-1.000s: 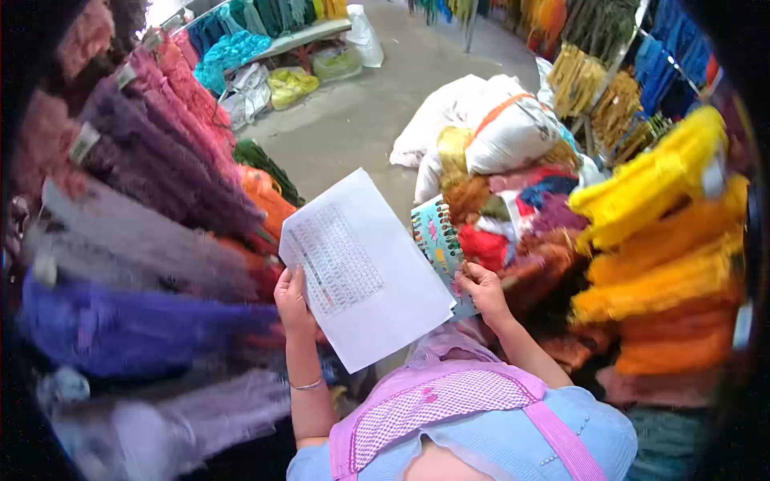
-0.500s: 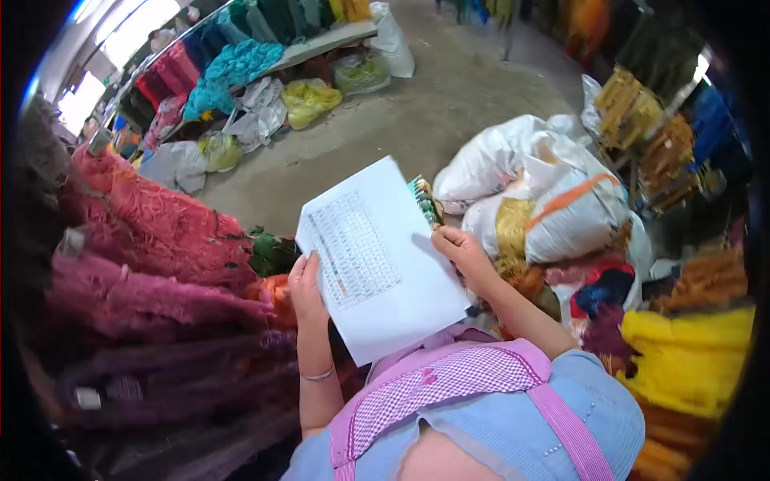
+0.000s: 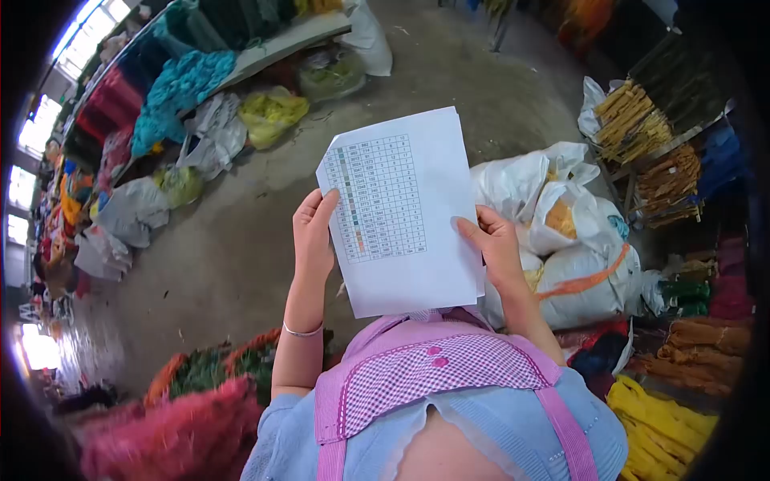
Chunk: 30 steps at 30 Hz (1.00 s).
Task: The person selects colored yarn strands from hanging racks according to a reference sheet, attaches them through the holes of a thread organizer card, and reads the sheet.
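Observation:
A white paper sheet with a printed table of numbers and small colour swatches is held up in front of my body. My left hand pinches its left edge, thumb on top. At the right edge, my right hand grips the paper with its thumb on the front and its fingers partly behind. Another sheet edge shows at the lower right. The spiral notebook seen before is hidden from view.
Large white sacks lie to the right, beside racks of tan yarn. Yellow yarn is at the lower right, pink yarn at the lower left. A bench with turquoise yarn and bags below stands at the upper left.
The view has swung left, showing more floor and windows. The paper is raised and turned more upright. My right hand has moved down its right edge, and the notebook has gone out of sight.

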Available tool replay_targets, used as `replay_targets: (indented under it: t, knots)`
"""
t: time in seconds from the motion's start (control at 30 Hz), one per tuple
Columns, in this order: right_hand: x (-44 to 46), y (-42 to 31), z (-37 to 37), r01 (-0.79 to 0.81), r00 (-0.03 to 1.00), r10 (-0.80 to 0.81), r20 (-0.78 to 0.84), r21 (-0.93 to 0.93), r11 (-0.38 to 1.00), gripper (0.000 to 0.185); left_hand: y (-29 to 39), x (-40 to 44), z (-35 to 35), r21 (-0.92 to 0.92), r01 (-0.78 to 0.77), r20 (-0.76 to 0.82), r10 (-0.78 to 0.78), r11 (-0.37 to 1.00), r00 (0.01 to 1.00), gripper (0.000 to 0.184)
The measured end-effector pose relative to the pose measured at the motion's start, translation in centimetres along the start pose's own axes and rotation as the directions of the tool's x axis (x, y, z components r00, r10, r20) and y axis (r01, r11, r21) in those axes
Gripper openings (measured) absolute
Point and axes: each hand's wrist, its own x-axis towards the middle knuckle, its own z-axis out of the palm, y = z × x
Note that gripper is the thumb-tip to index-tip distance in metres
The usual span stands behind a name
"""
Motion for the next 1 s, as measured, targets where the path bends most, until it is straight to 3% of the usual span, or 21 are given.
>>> replay_targets:
  t: [0.1,0.2,0.33,0.67,0.83,1.0]
  knots:
    - [6.2,-0.6,-1.4,0.006,0.999,-0.007,-0.044,-0.030,1.000,0.017,0.1,7.3,2.8,-0.087,0.062,0.067,-0.056,0.994,0.996,0.020]
    - [13.6,-2.9,-3.1,0.057,0.997,-0.060,-0.054,-0.061,0.997,0.017,0.1,16.2,5.2,0.008,0.023,0.142,-0.024,1.000,0.990,0.019]
    - [22.1,-6.4,-5.0,0.098,0.991,-0.096,-0.092,0.013,0.995,0.017,1.2,25.4,10.6,0.000,-0.028,0.167,0.028,1.000,0.986,0.017]
    - [39.8,-11.1,-14.6,0.138,0.971,-0.136,-0.194,-0.001,0.990,0.017,-2.9,45.2,23.4,0.019,0.076,0.230,-0.078,0.997,0.970,0.017]
    - [47.8,-14.3,-21.8,0.173,0.921,-0.150,-0.360,0.034,0.984,0.014,-6.4,56.5,33.7,0.047,0.142,0.377,-0.149,0.989,0.914,0.016]
    - [53.2,-18.7,-30.3,0.253,0.803,-0.133,-0.581,0.130,0.959,0.015,-11.8,65.9,48.0,0.151,0.251,0.502,-0.293,0.956,0.814,0.015]
